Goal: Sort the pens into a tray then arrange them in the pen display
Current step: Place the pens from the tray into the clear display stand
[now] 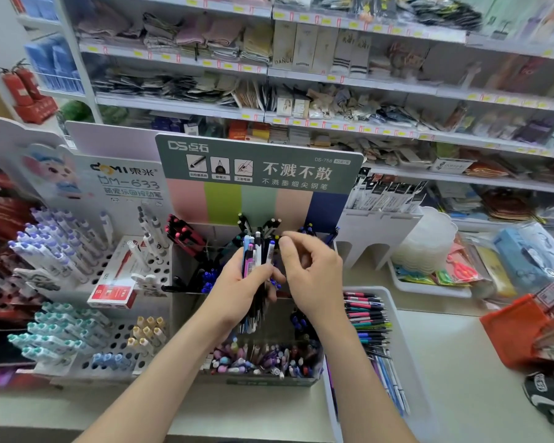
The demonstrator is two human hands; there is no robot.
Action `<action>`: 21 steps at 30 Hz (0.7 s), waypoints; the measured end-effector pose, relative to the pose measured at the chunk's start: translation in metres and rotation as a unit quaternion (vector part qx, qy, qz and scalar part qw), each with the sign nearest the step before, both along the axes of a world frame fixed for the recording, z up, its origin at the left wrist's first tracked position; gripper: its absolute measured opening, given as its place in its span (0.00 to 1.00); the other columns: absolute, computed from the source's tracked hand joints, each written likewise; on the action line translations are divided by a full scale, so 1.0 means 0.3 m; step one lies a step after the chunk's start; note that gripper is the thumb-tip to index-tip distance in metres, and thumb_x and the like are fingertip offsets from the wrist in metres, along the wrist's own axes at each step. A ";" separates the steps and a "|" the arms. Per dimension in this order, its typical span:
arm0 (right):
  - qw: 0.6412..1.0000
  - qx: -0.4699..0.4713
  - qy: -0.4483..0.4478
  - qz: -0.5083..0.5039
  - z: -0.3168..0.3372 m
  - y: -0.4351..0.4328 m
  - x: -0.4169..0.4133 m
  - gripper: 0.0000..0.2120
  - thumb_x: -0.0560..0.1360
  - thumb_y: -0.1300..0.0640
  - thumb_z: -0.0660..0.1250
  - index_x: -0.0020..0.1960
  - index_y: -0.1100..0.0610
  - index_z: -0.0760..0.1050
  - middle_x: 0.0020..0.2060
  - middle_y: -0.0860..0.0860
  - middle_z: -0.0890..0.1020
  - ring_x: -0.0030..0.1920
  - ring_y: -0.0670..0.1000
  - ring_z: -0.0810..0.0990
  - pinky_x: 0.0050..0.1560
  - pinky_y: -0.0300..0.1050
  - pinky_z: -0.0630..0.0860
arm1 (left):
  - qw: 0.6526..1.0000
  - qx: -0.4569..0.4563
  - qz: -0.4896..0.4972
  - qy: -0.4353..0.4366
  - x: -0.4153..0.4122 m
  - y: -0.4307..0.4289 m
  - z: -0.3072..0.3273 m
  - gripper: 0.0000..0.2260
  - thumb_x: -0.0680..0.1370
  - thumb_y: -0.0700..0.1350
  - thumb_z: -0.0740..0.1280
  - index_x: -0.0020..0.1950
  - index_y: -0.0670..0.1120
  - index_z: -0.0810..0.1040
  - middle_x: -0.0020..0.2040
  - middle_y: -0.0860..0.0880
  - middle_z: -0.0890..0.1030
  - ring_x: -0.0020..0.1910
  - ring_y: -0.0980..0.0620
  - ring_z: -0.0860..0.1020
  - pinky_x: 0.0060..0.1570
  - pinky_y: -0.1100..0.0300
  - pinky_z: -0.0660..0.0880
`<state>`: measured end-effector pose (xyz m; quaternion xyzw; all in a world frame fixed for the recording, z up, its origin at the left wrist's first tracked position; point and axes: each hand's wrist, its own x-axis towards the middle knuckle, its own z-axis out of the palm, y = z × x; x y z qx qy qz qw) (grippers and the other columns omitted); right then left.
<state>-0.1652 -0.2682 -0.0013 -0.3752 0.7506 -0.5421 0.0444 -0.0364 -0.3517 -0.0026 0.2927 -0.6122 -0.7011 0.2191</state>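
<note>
One bundle of pens point(257, 255), frame centre, gripped upright by the left hand point(237, 282), fingers curled round it; right hand point(314, 273) pinches one pen's top there. Tray point(408, 356), lower right, holds others, beside the display point(259, 199)

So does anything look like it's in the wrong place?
Yes. On the left, a red and white box lies flat across the holes of the white pen rack. Those holes are meant for pens standing up, so the box looks dumped there rather than put away.
</note>
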 end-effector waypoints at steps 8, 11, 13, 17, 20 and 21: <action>0.987 -0.011 -0.160 -0.002 -0.047 0.015 0.095 0.06 0.85 0.52 0.66 0.54 0.46 0.81 0.41 0.48 0.85 0.42 0.49 0.85 0.47 0.55 0.84 | 1.000 -0.006 -0.016 -0.021 0.058 0.019 -0.011 0.08 0.86 0.37 0.63 0.64 0.44 0.73 0.42 0.44 0.84 0.37 0.45 0.84 0.37 0.51 0.80; 0.984 -0.087 -0.148 -0.051 -0.040 0.024 0.132 0.08 0.88 0.55 0.60 0.57 0.50 0.78 0.42 0.49 0.83 0.41 0.49 0.82 0.42 0.45 0.80 | 0.999 -0.003 0.013 -0.036 0.075 0.013 -0.007 0.08 0.85 0.37 0.64 0.63 0.42 0.70 0.45 0.43 0.84 0.38 0.42 0.86 0.33 0.50 0.80; 0.971 -0.143 -0.164 -0.096 -0.038 0.028 0.142 0.08 0.89 0.55 0.57 0.59 0.52 0.76 0.43 0.50 0.82 0.41 0.51 0.81 0.44 0.51 0.80 | 0.997 -0.025 0.036 -0.063 0.094 -0.002 -0.015 0.08 0.84 0.37 0.65 0.61 0.42 0.70 0.45 0.41 0.84 0.39 0.38 0.87 0.31 0.49 0.79; 0.961 -0.198 -0.118 -0.154 -0.031 0.038 0.147 0.07 0.89 0.57 0.56 0.61 0.53 0.73 0.46 0.51 0.81 0.43 0.52 0.80 0.44 0.51 0.80 | 0.991 -0.057 0.061 -0.100 0.158 -0.020 -0.039 0.06 0.82 0.37 0.66 0.57 0.41 0.71 0.46 0.34 0.81 0.38 0.40 0.86 0.31 0.49 0.78; 0.968 -0.198 -0.045 -0.147 -0.031 0.046 0.166 0.06 0.89 0.60 0.57 0.62 0.54 0.72 0.49 0.49 0.81 0.46 0.48 0.83 0.46 0.44 0.82 | 0.989 -0.053 0.082 -0.108 0.203 -0.021 -0.062 0.06 0.82 0.37 0.67 0.57 0.42 0.72 0.45 0.39 0.84 0.40 0.43 0.87 0.35 0.46 0.80; 0.972 -0.190 -0.030 -0.137 -0.036 0.043 0.170 0.06 0.89 0.60 0.57 0.62 0.54 0.72 0.50 0.49 0.81 0.47 0.48 0.84 0.47 0.44 0.82 | 0.988 -0.052 0.089 -0.111 0.213 -0.020 -0.067 0.07 0.82 0.37 0.67 0.58 0.42 0.72 0.45 0.40 0.84 0.41 0.43 0.87 0.36 0.45 0.81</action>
